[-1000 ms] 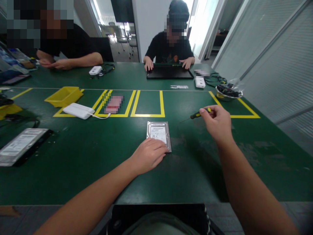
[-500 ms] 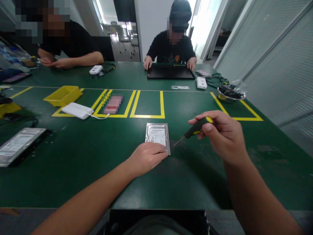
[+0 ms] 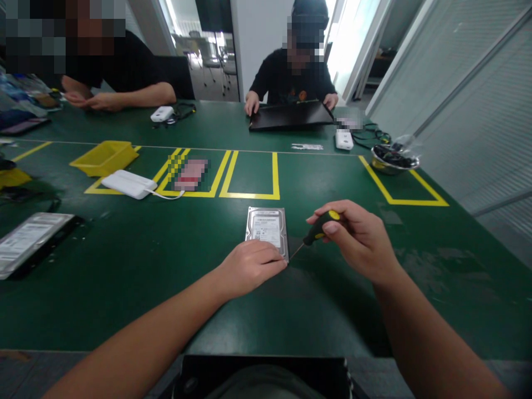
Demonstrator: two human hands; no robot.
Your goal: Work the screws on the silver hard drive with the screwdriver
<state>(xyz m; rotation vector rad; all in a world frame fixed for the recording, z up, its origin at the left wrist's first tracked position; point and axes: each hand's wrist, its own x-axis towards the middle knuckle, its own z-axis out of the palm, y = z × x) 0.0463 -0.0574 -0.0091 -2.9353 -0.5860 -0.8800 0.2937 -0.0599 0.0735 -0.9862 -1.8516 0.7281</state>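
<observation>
A small silver hard drive point(image 3: 266, 224) with a white label lies flat on the green table in front of me. My left hand point(image 3: 254, 268) covers its near end, with the fingers closed over it and the fingertips at its near right corner. A black and yellow screwdriver point(image 3: 319, 228) is gripped by the handle in my right hand point(image 3: 358, 235). Its thin shaft slants down to the left, and the tip is at the drive's near right corner; whether it touches I cannot tell.
A larger hard drive point(image 3: 35, 241) lies at the left. Beyond are a yellow bin point(image 3: 106, 159), a white power bank point(image 3: 129, 183) with a cable, and yellow tape outlines. A metal bowl point(image 3: 394, 160) holds dark parts. Across the table, one person tilts a black panel point(image 3: 291, 117); another sits at left.
My right hand has moved left and slightly down, bringing the screwdriver's tip to the drive's corner. My left hand stays on the drive. The person opposite has raised one side of the black panel.
</observation>
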